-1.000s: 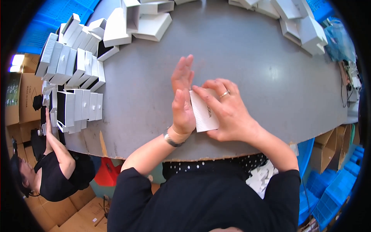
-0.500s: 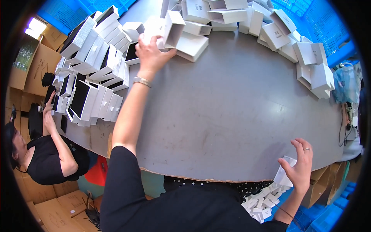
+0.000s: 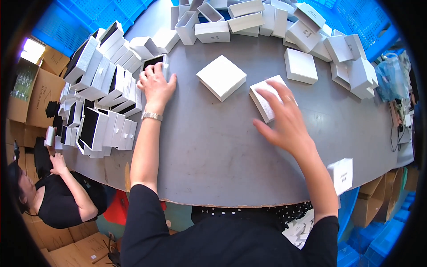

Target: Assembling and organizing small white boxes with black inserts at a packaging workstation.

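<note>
My left hand (image 3: 155, 86) has its fingers curled over a small white drawer (image 3: 163, 61) with a dark inside, at the right side of the piled drawers. Spread fingers of my right hand (image 3: 284, 118) lie over a flat white box (image 3: 263, 103), the thumb apart from it. Between the hands, a second flat white box (image 3: 221, 76) lies on the grey table (image 3: 213, 155). A third flat white box (image 3: 301, 66) lies farther back on the right. Beside my right forearm, a white box with dark print (image 3: 341, 174) is at the table's front edge; whether it rests there I cannot tell.
White drawers (image 3: 95, 124) with black linings are stacked on the left. Open white sleeves (image 3: 212, 32) are heaped along the back and right (image 3: 351, 71). Blue crates (image 3: 364, 22) stand behind. A person in black (image 3: 62, 196) sits at the left, near cardboard boxes (image 3: 46, 98).
My left hand has drawn back from the sleeves at the rear to a drawer. My right hand has moved from the front right edge inward over a box. Flat boxes now lie across the table.
</note>
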`<state>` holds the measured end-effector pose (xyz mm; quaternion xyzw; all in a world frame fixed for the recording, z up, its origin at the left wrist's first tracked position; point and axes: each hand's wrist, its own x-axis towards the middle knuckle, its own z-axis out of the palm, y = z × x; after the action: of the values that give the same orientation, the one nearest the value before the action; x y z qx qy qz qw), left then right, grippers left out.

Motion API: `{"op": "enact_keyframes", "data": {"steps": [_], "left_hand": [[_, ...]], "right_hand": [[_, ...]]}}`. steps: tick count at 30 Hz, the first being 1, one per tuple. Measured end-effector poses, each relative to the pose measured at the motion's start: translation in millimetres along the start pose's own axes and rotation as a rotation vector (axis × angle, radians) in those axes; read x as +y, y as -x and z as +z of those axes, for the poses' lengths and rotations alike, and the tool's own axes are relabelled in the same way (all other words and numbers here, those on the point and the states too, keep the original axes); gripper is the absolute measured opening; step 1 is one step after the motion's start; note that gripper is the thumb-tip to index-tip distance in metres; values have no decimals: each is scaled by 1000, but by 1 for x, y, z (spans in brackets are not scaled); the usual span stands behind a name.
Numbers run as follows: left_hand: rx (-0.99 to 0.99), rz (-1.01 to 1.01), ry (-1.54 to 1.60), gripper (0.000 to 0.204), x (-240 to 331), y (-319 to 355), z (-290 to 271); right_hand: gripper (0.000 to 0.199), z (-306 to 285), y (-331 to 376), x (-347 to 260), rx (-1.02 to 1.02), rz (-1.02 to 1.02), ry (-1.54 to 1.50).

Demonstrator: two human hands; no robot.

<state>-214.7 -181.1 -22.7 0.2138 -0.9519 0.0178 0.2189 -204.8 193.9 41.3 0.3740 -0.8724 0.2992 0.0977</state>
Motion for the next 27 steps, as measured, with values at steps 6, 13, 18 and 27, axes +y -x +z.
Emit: {"op": "enact_keyframes", "data": {"steps": [6, 13, 18, 27], "left_hand": [[36, 358, 290, 49, 65, 84, -45], [-135, 366, 421, 47, 45, 155, -122], [-283, 403, 611, 38, 30, 160, -107], [-630, 501, 865, 42, 21, 143, -139]], "right_hand": [[81, 58, -76, 23, -100, -269, 244], [69, 6, -18, -13, -342, -51, 257], [62, -26, 39, -23, -326, -48, 150], [36, -65, -2, 46, -529, 244, -276]]}}
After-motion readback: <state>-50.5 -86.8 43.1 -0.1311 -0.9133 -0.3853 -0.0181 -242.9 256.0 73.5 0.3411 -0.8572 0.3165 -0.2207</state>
